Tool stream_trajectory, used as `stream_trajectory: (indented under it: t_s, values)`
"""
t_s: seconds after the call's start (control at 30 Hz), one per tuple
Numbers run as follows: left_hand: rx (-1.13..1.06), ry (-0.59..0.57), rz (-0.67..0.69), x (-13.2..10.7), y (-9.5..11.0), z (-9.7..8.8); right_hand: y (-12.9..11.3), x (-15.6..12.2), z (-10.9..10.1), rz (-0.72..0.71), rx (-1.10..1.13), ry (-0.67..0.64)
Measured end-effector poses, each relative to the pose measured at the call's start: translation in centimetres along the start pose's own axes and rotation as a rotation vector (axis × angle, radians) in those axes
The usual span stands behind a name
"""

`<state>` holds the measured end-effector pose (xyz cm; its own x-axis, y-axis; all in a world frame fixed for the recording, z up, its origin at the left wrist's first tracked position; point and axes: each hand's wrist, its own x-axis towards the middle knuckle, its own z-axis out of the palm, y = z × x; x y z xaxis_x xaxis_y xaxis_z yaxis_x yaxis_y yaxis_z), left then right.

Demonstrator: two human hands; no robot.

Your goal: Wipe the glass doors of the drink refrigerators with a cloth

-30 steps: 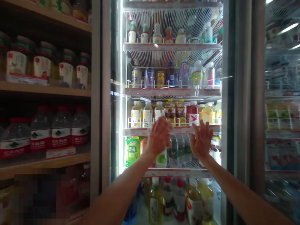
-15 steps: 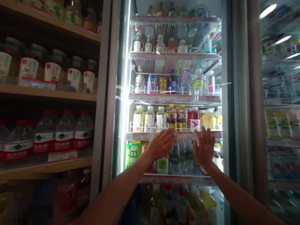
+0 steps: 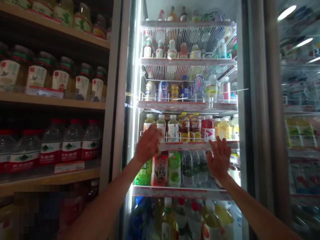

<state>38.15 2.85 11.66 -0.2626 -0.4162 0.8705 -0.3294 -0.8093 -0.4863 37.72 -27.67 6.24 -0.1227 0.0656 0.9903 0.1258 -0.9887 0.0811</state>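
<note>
I face a lit drinks cooler [image 3: 252, 110] with several wire shelves. My left hand [image 3: 149, 144] is raised to the left end of the third shelf's front rail [image 3: 185, 145], its fingers curled in front of a pale juice bottle [image 3: 149, 122]; what they grip is hidden behind the hand. My right hand [image 3: 220, 159] is open with fingers spread, its fingertips at the right part of the same rail, below a red bottle [image 3: 208, 128]. Under the rail stand green tea bottles [image 3: 174, 168] and water bottles [image 3: 187, 166].
Wooden shelves [image 3: 52, 101] on the left hold labelled jars [image 3: 60, 78] and large red-capped water bottles [image 3: 72, 141]. Cans [image 3: 163, 90] line the cooler's second shelf, and more bottles [image 3: 170, 216] fill the bottom. A second glass-door cooler [image 3: 300, 133] stands on the right.
My left hand slid left along the shelf rail from the middle to its left end and its fingers curled. My right hand stayed at the rail's right part. The view shifted slightly.
</note>
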Motion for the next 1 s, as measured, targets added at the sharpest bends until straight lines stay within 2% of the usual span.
stream_trajectory:
  t_s: [0.07,0.1,0.13,0.23,0.27,0.3,0.33,0.43,0.47,0.5,0.53,0.6,0.63,0.67,0.7,0.77,0.8,0.83,0.87,0.97,1.0]
  values:
    - [0.084,0.145,-0.28,-0.3,-0.6,-0.2,-0.1,0.0,0.1,0.016,-0.008,-0.002]
    - [0.092,0.162,-0.314,-0.5,-0.3,-0.2,-0.1,0.0,0.1,0.02,-0.01,-0.002]
    - [0.07,0.133,-0.25,-0.7,0.3,0.0,-0.1,0.0,0.0,0.021,-0.01,0.0]
    - [-0.089,-0.076,0.245,-1.3,2.4,0.3,-0.1,0.0,-0.1,0.004,-0.001,0.009]
    - [-0.126,-0.127,0.347,-1.4,2.5,0.3,0.0,0.0,-0.1,-0.001,0.003,0.008]
    - [-0.137,-0.144,0.354,-1.5,2.2,0.1,0.0,0.0,-0.1,-0.004,0.006,0.005]
    - [-0.117,-0.123,0.256,-1.7,1.5,-0.1,0.0,0.0,-0.1,-0.005,0.008,0.002]
    - [0.025,0.055,-0.247,-2.4,-0.9,-1.1,0.0,0.0,-0.1,0.003,0.014,0.0]
    - [0.054,0.081,-0.315,-2.9,-1.1,-1.3,0.0,0.0,-0.1,0.011,0.015,0.002]
    - [0.055,0.064,-0.286,-3.3,-1.1,-1.5,0.0,0.0,-0.1,0.019,0.017,0.001]
    - [0.027,0.014,-0.158,-3.9,-0.8,-1.7,0.0,0.0,-0.1,0.025,0.02,-0.004]
    - [-0.072,-0.132,0.206,-4.7,-0.2,-2.0,0.1,-0.1,-0.1,0.03,0.026,-0.018]
    - [-0.106,-0.18,0.324,-5.0,-0.2,-2.1,0.1,-0.1,-0.1,0.027,0.028,-0.022]
    - [-0.113,-0.19,0.348,-5.1,-0.3,-2.3,0.1,-0.1,-0.1,0.023,0.029,-0.023]
    - [-0.088,-0.159,0.264,-5.2,-0.6,-2.4,0.1,-0.1,-0.1,0.02,0.03,-0.021]
    - [0.018,-0.037,-0.061,-5.2,-0.9,-2.6,0.1,-0.2,-0.1,0.026,0.03,-0.015]
    - [0.056,0.012,-0.179,-5.3,-0.7,-2.6,0.2,-0.2,0.0,0.033,0.03,-0.015]
    - [0.071,0.033,-0.221,-5.5,-0.2,-2.6,0.2,-0.2,0.0,0.04,0.032,-0.017]
    - [0.054,0.018,-0.168,-5.7,0.5,-2.5,0.2,-0.2,0.0,0.044,0.033,-0.017]
    - [-0.105,-0.157,0.312,-6.8,2.2,-2.5,0.4,-0.2,0.1,0.026,0.029,-0.017]
    - [-0.129,-0.207,0.4,-7.1,2.1,-2.5,0.4,-0.2,0.1,0.019,0.026,-0.019]
